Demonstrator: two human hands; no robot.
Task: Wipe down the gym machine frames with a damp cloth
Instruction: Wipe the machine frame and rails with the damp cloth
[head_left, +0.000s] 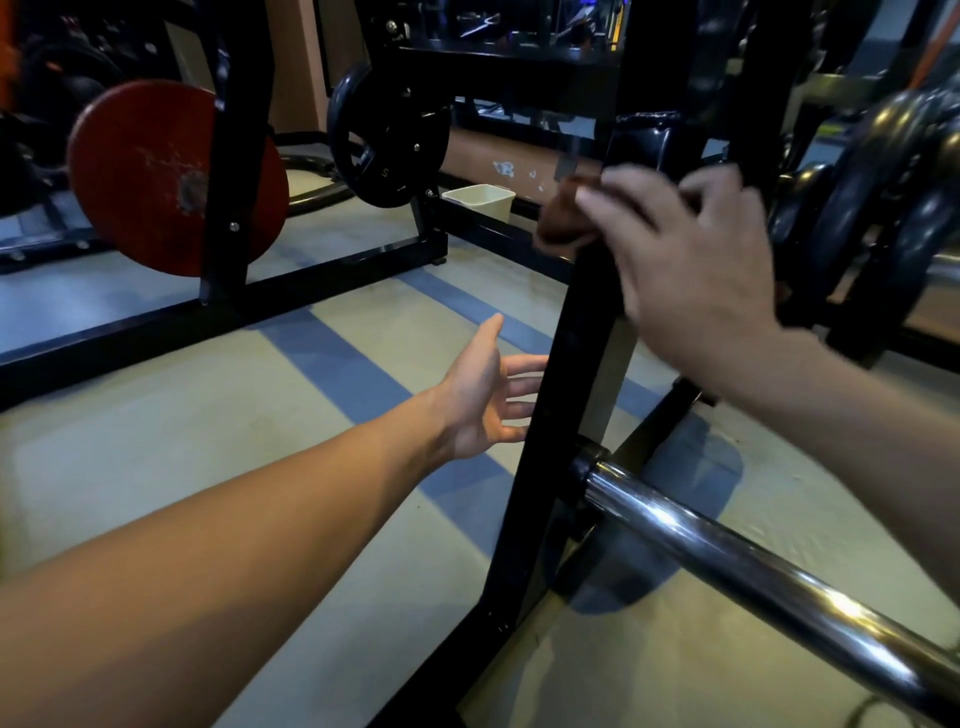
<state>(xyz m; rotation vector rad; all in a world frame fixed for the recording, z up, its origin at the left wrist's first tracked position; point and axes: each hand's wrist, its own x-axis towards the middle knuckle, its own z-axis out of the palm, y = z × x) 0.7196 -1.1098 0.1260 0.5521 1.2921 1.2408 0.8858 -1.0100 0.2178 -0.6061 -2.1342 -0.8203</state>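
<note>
pressing brown cloth (563, 221) | right hand (691, 270) | black upright frame (566, 374)

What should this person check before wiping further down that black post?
1. Cloth in the right hand: ok, fingers curl round it.
2. Cloth on the post: ok, it appears pressed against it.
3. Left hand out of the wipe path: not ok, open fingers reach the post lower down.
4. Chrome bar in the way: not ok, it juts from the post below.
5. Cloth damp: cannot tell.
</note>
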